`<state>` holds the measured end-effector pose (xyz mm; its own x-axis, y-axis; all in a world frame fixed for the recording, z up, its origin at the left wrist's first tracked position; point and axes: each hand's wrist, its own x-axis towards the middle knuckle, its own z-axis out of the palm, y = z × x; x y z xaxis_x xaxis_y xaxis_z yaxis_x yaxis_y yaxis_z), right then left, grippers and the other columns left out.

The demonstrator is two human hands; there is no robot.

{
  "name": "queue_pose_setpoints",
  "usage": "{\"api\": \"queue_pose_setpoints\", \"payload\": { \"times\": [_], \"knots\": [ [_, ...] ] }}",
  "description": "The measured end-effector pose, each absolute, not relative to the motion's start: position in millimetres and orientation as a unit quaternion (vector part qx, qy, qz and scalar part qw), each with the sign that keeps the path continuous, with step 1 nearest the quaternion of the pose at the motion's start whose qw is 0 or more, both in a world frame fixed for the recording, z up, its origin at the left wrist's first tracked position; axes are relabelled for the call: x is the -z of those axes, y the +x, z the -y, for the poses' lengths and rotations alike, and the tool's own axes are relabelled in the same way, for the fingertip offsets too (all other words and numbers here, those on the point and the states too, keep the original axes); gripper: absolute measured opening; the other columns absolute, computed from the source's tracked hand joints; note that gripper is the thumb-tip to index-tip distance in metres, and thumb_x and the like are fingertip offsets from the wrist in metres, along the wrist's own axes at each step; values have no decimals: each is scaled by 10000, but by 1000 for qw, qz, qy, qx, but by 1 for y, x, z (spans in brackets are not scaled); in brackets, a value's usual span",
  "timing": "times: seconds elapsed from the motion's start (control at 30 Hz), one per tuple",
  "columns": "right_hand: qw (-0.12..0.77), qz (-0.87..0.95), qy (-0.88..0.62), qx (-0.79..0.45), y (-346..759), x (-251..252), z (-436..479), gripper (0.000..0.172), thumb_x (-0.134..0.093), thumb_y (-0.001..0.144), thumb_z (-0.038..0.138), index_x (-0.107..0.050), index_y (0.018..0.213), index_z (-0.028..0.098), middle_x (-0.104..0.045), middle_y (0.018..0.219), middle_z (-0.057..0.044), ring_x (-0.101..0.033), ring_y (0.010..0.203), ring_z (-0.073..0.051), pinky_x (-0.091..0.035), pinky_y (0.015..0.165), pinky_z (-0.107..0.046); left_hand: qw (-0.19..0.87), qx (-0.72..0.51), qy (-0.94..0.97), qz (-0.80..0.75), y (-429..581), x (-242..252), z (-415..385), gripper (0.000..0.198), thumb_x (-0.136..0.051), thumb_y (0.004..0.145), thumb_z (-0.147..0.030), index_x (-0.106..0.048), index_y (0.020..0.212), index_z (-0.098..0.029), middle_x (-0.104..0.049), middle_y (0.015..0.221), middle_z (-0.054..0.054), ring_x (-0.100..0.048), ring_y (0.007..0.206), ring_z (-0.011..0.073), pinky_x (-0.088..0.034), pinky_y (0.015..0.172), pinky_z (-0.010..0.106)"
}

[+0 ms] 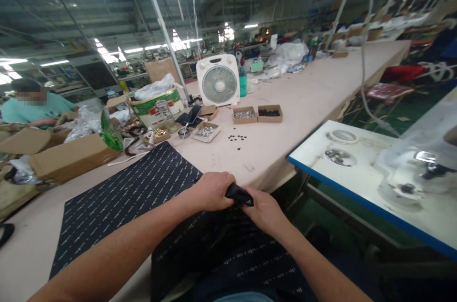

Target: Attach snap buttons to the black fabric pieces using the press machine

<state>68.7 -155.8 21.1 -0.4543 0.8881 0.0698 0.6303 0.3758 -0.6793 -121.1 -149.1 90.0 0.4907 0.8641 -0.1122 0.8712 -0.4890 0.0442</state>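
Observation:
Black fabric with rows of small white print (pixel 134 188) lies flat on the table at the left, and more of it hangs over the table's front edge in front of me. My left hand (pixel 216 190) is closed round a bunched dark part of the fabric at the table edge. Just to its right, my right hand (pixel 264 210) grips the same bunched part, fingers wrapped round it. Farther in on the tabletop, several small black round pieces (pixel 237 138) lie scattered, apart from both hands.
Small boxes of metal parts (pixel 207 132) and dark parts (pixel 270 113) stand beyond, before a white fan (pixel 219 80). Cardboard boxes (pixel 73 157) and a person (pixel 35 104) are at the left. A white machine table with a blue edge (pixel 342 197) stands at the right.

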Motion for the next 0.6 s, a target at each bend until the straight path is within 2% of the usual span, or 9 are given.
{"api": "queue_pose_setpoints", "payload": {
  "times": [0.03,0.07,0.13,0.23,0.33,0.43,0.6],
  "knots": [
    [212,802,-476,-293,71,-18,154,168,-573,880,218,-712,973,225,-735,938,-44,-666,869,-232,-441,753,-287,67,55,858,-506,-122,-90,151,342,-679,784,-519,-638,959,-229,-699,910,45,-666,829,265,-481,677,318],
    [207,806,-474,-288,74,-18,154,141,-560,883,205,-697,856,219,-717,868,-32,-649,818,-210,-419,717,-268,88,76,853,-509,-124,-89,153,404,-720,734,-580,-658,935,-235,-705,871,42,-670,805,273,-477,655,316],
    [205,812,-469,-279,78,-24,156,134,-569,852,167,-643,746,202,-676,811,-26,-609,765,-184,-390,688,-251,123,115,843,-511,-125,-87,155,362,-760,710,-544,-693,882,-233,-710,833,51,-675,796,286,-474,660,318],
    [205,811,-438,-329,80,-36,160,100,-573,830,140,-624,757,185,-647,790,-22,-581,747,-173,-372,665,-244,142,121,846,-500,-126,-87,156,102,-656,784,-239,-716,860,-209,-715,906,89,-673,860,287,-472,731,329],
    [206,791,-402,-413,80,-43,163,120,-564,871,204,-630,773,185,-634,734,2,-566,698,-167,-358,624,-244,185,105,844,-493,-128,-92,152,227,-558,721,-77,-718,834,-193,-699,825,73,-649,805,259,-448,704,310],
    [222,774,-385,-451,81,-48,164,121,-555,875,214,-626,780,190,-633,743,15,-555,691,-159,-360,621,-240,276,89,832,-473,-132,-96,144,206,-531,705,-82,-694,778,-185,-629,683,7,-583,695,191,-404,630,258],
    [226,765,-419,-434,87,-53,161,154,-545,886,228,-579,741,190,-601,717,13,-543,687,-159,-349,622,-250,426,56,791,-435,-135,-91,138,134,-522,783,-220,-644,794,-165,-541,697,-30,-496,698,139,-386,629,214]
  ]
}}
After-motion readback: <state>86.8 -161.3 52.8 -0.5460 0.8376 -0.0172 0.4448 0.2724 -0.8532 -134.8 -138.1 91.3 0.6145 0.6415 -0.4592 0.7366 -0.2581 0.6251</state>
